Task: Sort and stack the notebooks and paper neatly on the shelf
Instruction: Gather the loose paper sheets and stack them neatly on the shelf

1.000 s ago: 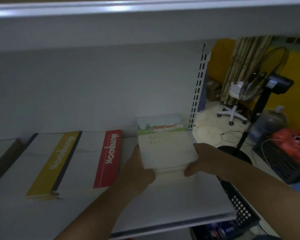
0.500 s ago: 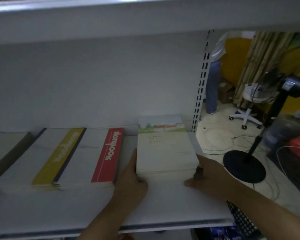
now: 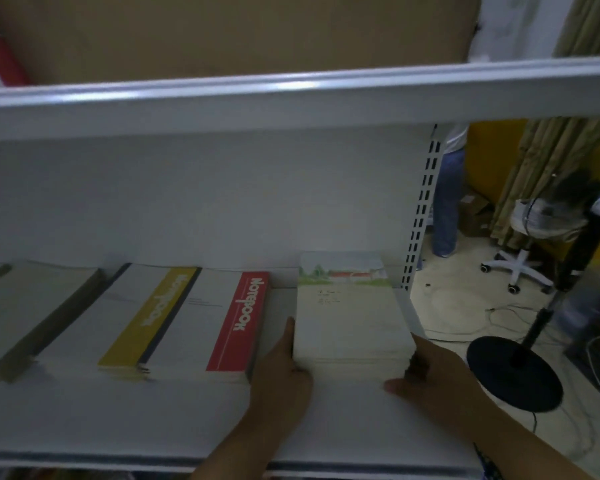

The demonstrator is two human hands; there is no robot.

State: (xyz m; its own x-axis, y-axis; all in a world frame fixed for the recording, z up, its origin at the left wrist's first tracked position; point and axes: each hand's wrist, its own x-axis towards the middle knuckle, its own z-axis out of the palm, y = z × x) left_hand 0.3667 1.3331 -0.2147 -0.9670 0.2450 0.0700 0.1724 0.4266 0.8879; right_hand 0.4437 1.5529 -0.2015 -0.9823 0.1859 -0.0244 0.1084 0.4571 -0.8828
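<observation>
Stack [image 3: 352, 320] lies flat at the shelf's [image 3: 118, 410] right end, long axis running away from the grip: left hand [image 3: 282, 370] and right hand [image 3: 437, 379] clasp its near corners, red notebook [image 3: 238, 322] just left.

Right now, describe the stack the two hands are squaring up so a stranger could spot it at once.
On the white shelf, look to the far right end. The pale stack sits between the left hand and right hand. Unlike its neighbours with Notebook stripes, its cover shows a painted landscape strip.
</observation>
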